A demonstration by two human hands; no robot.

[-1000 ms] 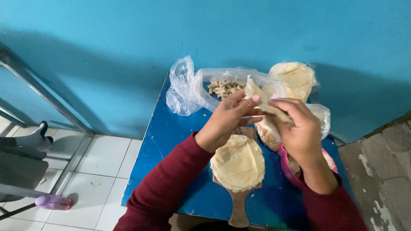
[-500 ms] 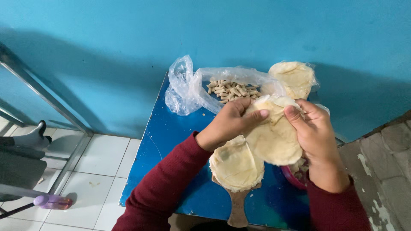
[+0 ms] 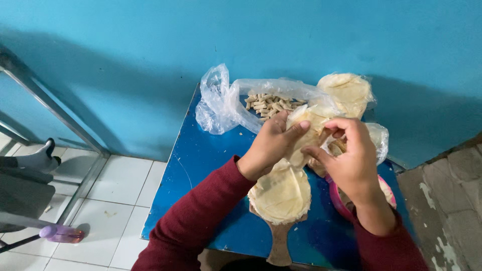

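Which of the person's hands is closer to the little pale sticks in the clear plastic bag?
Left. The left hand sits just below the sticks, gripping a thin dough sheet; the right hand is farther off to the right.

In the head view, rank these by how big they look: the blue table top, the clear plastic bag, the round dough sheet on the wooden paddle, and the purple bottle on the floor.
1. Blue table top
2. Clear plastic bag
3. Round dough sheet on the wooden paddle; smaller than the bag, though the crumpled bag's outline makes this unsure
4. Purple bottle, which lies lower, farther from the camera
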